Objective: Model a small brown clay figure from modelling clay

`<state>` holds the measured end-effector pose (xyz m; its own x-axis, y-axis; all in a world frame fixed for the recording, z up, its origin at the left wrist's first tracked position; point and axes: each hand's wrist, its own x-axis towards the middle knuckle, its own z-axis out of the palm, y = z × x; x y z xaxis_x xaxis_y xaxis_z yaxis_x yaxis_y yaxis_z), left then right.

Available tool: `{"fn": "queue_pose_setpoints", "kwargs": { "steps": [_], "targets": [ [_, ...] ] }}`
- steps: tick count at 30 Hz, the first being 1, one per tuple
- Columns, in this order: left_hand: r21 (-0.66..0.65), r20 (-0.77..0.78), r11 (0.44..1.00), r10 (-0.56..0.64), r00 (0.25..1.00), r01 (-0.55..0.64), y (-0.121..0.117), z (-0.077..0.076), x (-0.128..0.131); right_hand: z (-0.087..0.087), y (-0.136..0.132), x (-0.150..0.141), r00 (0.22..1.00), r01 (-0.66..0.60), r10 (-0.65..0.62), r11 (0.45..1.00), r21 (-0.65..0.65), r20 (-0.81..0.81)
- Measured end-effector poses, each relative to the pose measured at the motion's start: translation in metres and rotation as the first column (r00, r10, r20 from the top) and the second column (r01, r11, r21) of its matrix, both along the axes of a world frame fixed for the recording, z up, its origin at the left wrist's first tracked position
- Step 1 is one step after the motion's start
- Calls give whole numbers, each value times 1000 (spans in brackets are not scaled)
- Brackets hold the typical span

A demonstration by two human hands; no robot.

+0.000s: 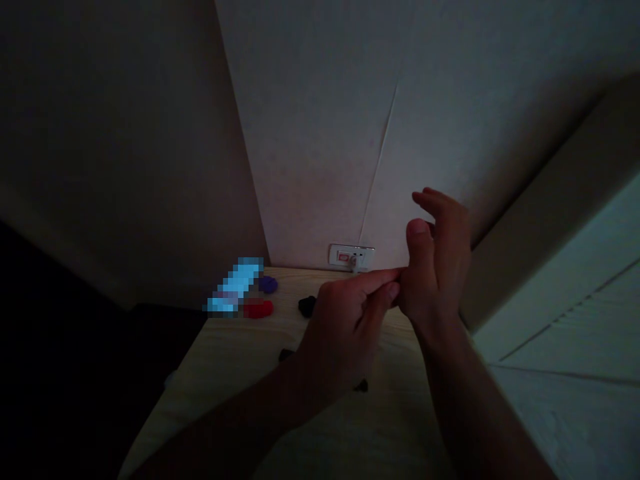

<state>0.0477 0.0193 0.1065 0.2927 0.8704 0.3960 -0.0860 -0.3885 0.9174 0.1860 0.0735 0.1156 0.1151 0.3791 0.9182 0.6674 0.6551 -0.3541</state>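
One hand, the left hand (343,333), set thumb and forefinger against the heel of the right hand (440,263), likely for bracing; whether they pinched anything, could not tell. Right fingers curved loosely, thumb apart, no grip seen. Nearest black lump (307,307) lay beside the left hand on the wooden tabletop (225,363), blunt-cornered, partly hidden, detail lost in gloom.

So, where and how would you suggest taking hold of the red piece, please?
I'd pinch the red piece near its right end, from above on the right: it looks longest left to right, that end is plainly visible, and blurring hides its left.
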Motion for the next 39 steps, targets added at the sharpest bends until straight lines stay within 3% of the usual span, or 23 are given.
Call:
{"fn": "queue_pose_setpoints", "kwargs": {
  "steps": [4,9,13,19,24,30,35,39],
  "targets": [
    [-92,130,995,45,990,-33,13,5,-11,5,-3,-1,981,-156,143,984,-92,-129],
    [-77,111,977,206,972,-198,33,13,-38,13,-9,-1,866,-477,394,835,-274,-307],
    [-121,174,978,187,967,-167,38,13,-49,16,-16,-2,845,-531,454,779,-333,-283],
    [-116,203,988,123,971,-101,35,16,-47,7,-16,-3,785,-618,572,692,-374,-239],
    [-168,192,985,72,979,-39,32,24,-49,6,-17,2,788,-601,610,736,-312,-80],
    [-206,19,977,51,999,-46,27,31,-53,14,-22,1,843,-460,521,828,-320,135],
    [-172,73,975,153,986,-139,30,31,-55,7,-16,2,922,-385,375,870,-309,-93],
    [-154,63,965,223,973,-211,34,30,-54,6,-12,1,908,-413,357,845,-339,-217]
  ]
}}
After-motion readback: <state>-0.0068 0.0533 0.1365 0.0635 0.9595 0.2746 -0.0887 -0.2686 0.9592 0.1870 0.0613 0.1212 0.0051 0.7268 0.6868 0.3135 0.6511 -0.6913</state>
